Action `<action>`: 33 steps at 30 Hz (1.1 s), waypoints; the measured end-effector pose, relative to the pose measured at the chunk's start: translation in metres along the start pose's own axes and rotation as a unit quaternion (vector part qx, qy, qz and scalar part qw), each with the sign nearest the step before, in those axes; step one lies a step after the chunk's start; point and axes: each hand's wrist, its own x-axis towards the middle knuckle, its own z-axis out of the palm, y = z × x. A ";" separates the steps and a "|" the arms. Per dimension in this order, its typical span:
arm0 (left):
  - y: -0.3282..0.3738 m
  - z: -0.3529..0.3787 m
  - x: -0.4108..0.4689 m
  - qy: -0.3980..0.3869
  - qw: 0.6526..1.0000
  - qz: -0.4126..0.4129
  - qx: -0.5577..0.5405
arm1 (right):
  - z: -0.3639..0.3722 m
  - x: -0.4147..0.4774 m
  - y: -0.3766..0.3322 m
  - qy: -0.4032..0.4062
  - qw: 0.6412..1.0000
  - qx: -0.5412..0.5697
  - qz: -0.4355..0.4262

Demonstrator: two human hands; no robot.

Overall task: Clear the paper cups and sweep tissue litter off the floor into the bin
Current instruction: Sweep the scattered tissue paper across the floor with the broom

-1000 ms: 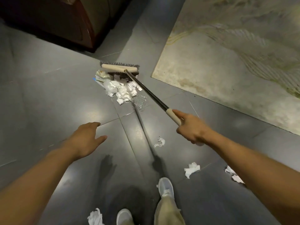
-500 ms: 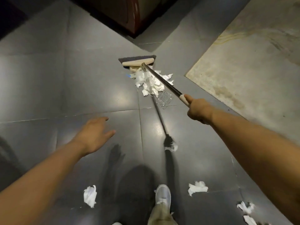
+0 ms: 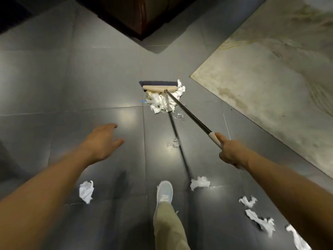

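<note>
Right, status. Clock is centred on the front shoe (image 3: 164, 193), 12 = straight ahead.

Right hand (image 3: 232, 152) at 2 grips the pale sleeve at the top of the broom handle (image 3: 189, 112). Fingers are curled round it and one digit lies along the shaft toward the head. That's a one-handed long reach, so the handle runs low and slanted up to 12.

Broom head (image 3: 159, 87) sits on the dark floor (image 3: 54, 87) at 12. The tissue pile (image 3: 162, 102) is bunched against its near side. Reads as a pull stroke meant to drag the litter toward the feet.

Clear plastic scrap (image 3: 178, 115) lies at the pile's near edge, blue scrap (image 3: 143, 101) on its left.

Left hand (image 3: 100, 141) holds nothing, fingers spread and loose, out at 10–11. Probably a counterbalance for the reach.

Loose tissue not yet gathered:
- small bit (image 3: 173, 144) at 12, between pile and shoe
- wad (image 3: 200, 183) at 2–3
- wad on the left (image 3: 86, 191) at 9
- string of scraps (image 3: 261, 221) at 3–4, beside the right forearm

Rug (image 3: 270, 69) is at 1–2, wooden cabinet base (image 3: 140, 15) far out at 12. No bin or paper cups in view.

Judgement: sweeping is part done. The strays need collecting into the pile, and the rug edge is close enough to snag a stroke.
</note>
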 end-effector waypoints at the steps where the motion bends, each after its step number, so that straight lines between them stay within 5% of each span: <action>1: 0.002 0.013 -0.018 -0.002 1.000 0.004 -0.002 | 0.016 -0.017 0.012 -0.006 1.000 0.008 -0.001; 9: 0.025 0.096 -0.142 -0.023 1.000 0.011 0.005 | 0.110 -0.142 0.101 -0.055 0.998 0.042 -0.010; 17: 0.053 0.142 -0.210 -0.009 0.999 -0.039 -0.021 | 0.123 -0.190 0.165 -0.035 0.993 0.012 -0.109; 24: 0.053 0.194 -0.274 0.009 0.988 -0.136 -0.079 | 0.119 -0.183 0.115 -0.025 0.963 -0.095 -0.251; 33: 0.041 0.254 -0.353 0.019 0.970 -0.215 -0.111 | 0.197 -0.226 0.046 -0.091 0.935 -0.121 -0.321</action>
